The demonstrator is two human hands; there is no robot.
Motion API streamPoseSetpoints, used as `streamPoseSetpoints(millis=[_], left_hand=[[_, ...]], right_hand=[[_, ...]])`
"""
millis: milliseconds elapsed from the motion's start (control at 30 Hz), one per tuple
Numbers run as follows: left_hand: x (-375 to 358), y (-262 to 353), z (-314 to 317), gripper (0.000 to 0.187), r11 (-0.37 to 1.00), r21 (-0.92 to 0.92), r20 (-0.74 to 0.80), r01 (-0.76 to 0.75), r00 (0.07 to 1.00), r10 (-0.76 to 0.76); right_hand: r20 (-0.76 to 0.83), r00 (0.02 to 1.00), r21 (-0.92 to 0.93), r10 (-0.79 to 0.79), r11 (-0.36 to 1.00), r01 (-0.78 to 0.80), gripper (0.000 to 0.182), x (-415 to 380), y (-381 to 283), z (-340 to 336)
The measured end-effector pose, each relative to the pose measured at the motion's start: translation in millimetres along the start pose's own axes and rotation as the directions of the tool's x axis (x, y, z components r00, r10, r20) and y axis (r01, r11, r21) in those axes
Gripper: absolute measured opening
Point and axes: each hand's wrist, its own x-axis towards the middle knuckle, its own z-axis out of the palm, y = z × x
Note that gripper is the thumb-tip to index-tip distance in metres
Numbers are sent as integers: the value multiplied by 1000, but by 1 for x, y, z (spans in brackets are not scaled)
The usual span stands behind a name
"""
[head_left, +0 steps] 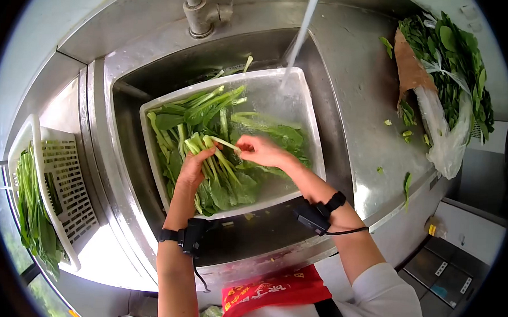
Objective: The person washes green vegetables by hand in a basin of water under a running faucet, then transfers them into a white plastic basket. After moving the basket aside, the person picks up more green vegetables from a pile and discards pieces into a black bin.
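Note:
My left hand [193, 166] is closed around a bunch of leafy green stalks [222, 171], their cut ends pointing up and their leaves hanging toward the near side. With bent fingers, my right hand [260, 151] pinches the end of one pale stalk [225, 143] at the bunch's right side. Both hands are over a white plastic tub [318, 153] that stands in a metal sink [336, 156]. More greens [202, 106] lie in the water along the tub's left and far sides. A stream of water [300, 36] falls into the tub's far right corner.
A white slotted basket [75, 173] of greens stands left of the sink. On the right counter [361, 101], leafy bundles [454, 59] lie wrapped in brown paper and clear plastic, with loose leaf scraps nearby. A metal pipe [198, 17] rises behind the sink.

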Motion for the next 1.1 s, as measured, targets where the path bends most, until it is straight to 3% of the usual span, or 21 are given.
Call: streamPoseSetpoints(millis=[67,100,167,200,267,300,367,400,467,533,600,633,700,800,833,867,900,933,967,1000,1100], left_hand=[[0,-1,-2,31,1000,15,32,1,999,-1],[0,-2,-1,30,1000,23,47,5,999,-6],[-2,4,19,30,974,228,31,11,999,-19],[1,1,18,31,964,264,40,33,998,-45],[2,-2,17,31,937,348,22,-7,1000,-1],[1,-4,18,31,920,391,19,-26,1000,20],[0,-6,15,33,968,252,21,3,1000,-8],[-3,-5,14,35,983,181,37,25,999,-32],[-7,-2,9,37,990,129,116,60,990,-75],[-8,3,8,39,989,118,152,87,983,-105],[-10,5,10,39,983,145,137,113,982,-133],[-5,0,8,45,976,192,102,107,987,-128],[-2,-4,13,51,968,239,130,75,986,-109],[6,-13,19,60,954,285,36,95,993,-110],[13,-20,16,60,949,296,-27,111,994,-108],[19,-28,13,60,942,310,-92,131,990,-107],[20,-35,11,33,968,243,-90,63,995,-42],[19,-35,14,33,970,236,-88,51,996,-31],[16,-31,17,33,972,230,-85,39,996,-20],[13,-28,20,32,974,224,-82,27,997,-9],[10,-25,16,29,987,149,-60,-56,996,65]], right_hand=[[-218,975,183,-48,979,89,26,5,-6,12],[-152,988,195,-6,980,36,26,5,-17,11],[-17,997,208,79,975,-74,25,1,-52,0],[29,979,-21,202,979,-201,22,2,-56,-9],[-83,991,-310,-101,948,71,20,-5,-40,-17],[-144,983,-302,-118,951,70,20,-14,-42,-25],[-251,959,-182,-135,979,90,20,-37,-51,-50],[-215,975,-74,59,994,-76,21,-54,-60,-70],[-489,865,-10,-115,992,127,26,-95,-68,-100],[-696,715,89,-60,982,169,26,-142,-87,-131],[-816,576,-85,-57,996,-22,26,-190,-77,-167],[-836,541,-265,-91,930,-254,27,-206,-81,-177],[-848,498,-504,-179,564,-654,32,-229,-91,-185],[-675,462,-718,-575,369,-590,37,-202,-84,-168],[-682,517,-731,-518,508,-455,38,-178,-83,-151],[-752,609,-487,-253,835,-255,38,-148,-98,-120],[-695,717,-235,-49,958,-162,41,-111,-85,-92],[-490,862,-353,-132,934,-57,40,-82,-90,-65],[-349,931,-259,-107,966,14,41,-43,-65,-33],[-252,957,-500,-146,866,1,44,-16,-61,-11],[-131,991,-666,-25,743,-70,37,28,-30,28]])
